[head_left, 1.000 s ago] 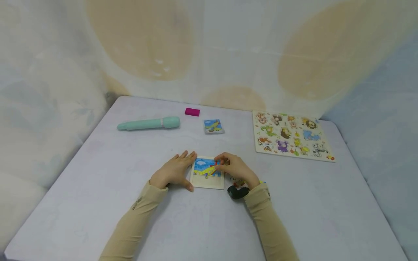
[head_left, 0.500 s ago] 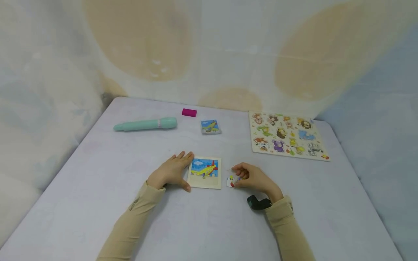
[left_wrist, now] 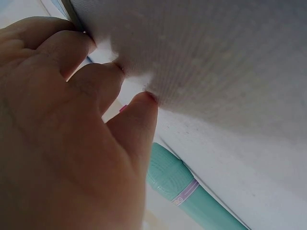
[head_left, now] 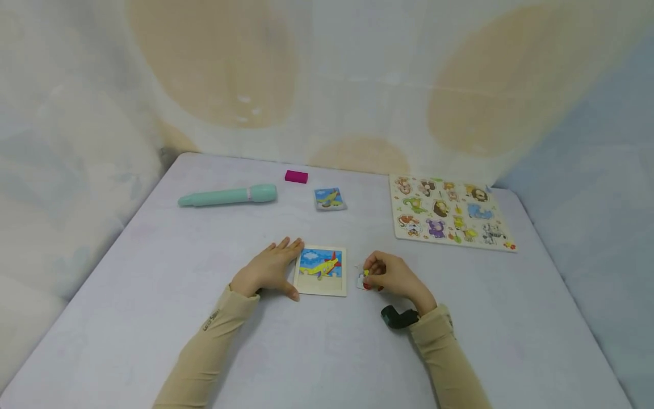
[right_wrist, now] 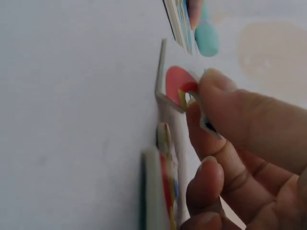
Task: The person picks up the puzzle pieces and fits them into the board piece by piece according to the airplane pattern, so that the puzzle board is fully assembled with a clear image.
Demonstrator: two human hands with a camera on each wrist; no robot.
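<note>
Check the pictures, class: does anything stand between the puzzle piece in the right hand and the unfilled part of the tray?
Nothing visible blocks it: between the puzzle piece, pinched in the right hand, and the tray, only its rim and tabletop show. The left hand is at the opposite edge.

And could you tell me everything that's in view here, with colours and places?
Table: one, whitish, beneath the things
Cloth: count unclear, pale with tan patches, behind and beside the table
Green wand: one, mint, rear left
Block: one, magenta, rear middle
Small airplane picture: one, blue and yellow, behind the tray
Animal board: one, cream and multicoloured, rear right
Tray: one, pale wood, mid-table, partly filled
Puzzle piece: one, white, red, yellow, in the right hand
Loose pieces: at least two, multicoloured, near that hand
Sleeves: two, beige, forearms
Left hand: one, bare, tray's left edge
Right hand: one, bare, right of tray
</note>
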